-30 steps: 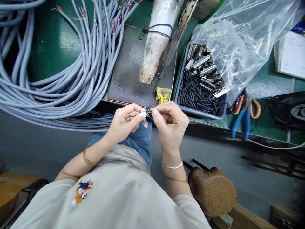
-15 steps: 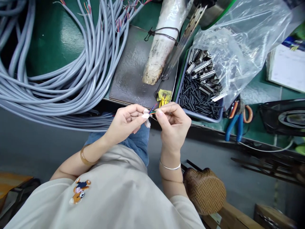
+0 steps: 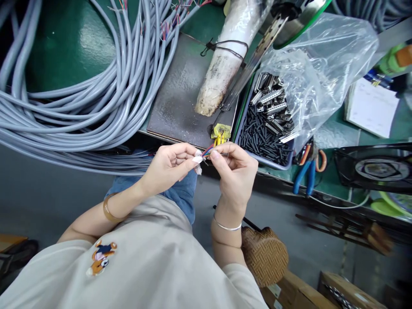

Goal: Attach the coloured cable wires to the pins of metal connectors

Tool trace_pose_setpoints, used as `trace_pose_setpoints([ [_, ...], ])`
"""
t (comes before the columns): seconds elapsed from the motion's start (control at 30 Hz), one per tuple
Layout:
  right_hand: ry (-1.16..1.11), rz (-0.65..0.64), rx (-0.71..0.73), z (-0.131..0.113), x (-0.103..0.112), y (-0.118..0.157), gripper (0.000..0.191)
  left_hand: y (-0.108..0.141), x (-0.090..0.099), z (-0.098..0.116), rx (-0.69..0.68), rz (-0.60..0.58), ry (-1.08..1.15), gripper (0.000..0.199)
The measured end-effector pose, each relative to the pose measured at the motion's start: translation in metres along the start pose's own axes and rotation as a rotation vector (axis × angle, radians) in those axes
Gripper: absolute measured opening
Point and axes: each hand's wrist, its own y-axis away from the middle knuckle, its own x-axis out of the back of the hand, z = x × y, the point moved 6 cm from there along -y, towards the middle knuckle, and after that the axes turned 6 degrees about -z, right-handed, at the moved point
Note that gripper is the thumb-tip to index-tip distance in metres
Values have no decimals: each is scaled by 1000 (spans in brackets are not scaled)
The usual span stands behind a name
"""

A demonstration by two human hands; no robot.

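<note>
Thin colored wires (image 3: pixel 207 151) in red, blue and green run between my two hands, just in front of the bench edge. My left hand (image 3: pixel 172 165) pinches them from the left, with white wrapping on its thumb and a fingertip. From the right, my right hand (image 3: pixel 234 165) closes thumb and forefinger on the same wires. Directly behind the fingers is a yellow tool (image 3: pixel 219 136) at the front of a dark plate (image 3: pixel 180 86). A large bundle of grey cables (image 3: pixel 128 94) with stripped ends lies to the left.
A blue bin (image 3: pixel 273 162) holds metal connectors (image 3: pixel 272 96) and black sleeves (image 3: pixel 260 135), partly under clear plastic (image 3: pixel 334 56). Pliers (image 3: pixel 310 171) lie right of it. A wrapped white roll (image 3: pixel 222 64) leans over the plate. A woven stool (image 3: pixel 265 255) stands below, near cartons (image 3: pixel 299 292).
The camera view has shifted slightly, showing more on the right. Both hands keep their pinch, while the colored wires between them now lie lower and closer together.
</note>
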Motion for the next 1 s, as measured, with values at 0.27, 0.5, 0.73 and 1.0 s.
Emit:
trace_pose_setpoints([
  [0.27,51,-62,66,-7,3,1,13,1,-1,3,-27,-33,-39,34],
  [0.5,90,-101,96,-9,8,-2,9,2,-2,4,-57,-44,-105,27],
  [0.73,111,-34,95,-9,7,3,12,3,-3,2,-52,-44,-136,26],
  [1.0,-133,34,76,-1,0,3,6,3,-3,4,-110,-83,-61,20],
])
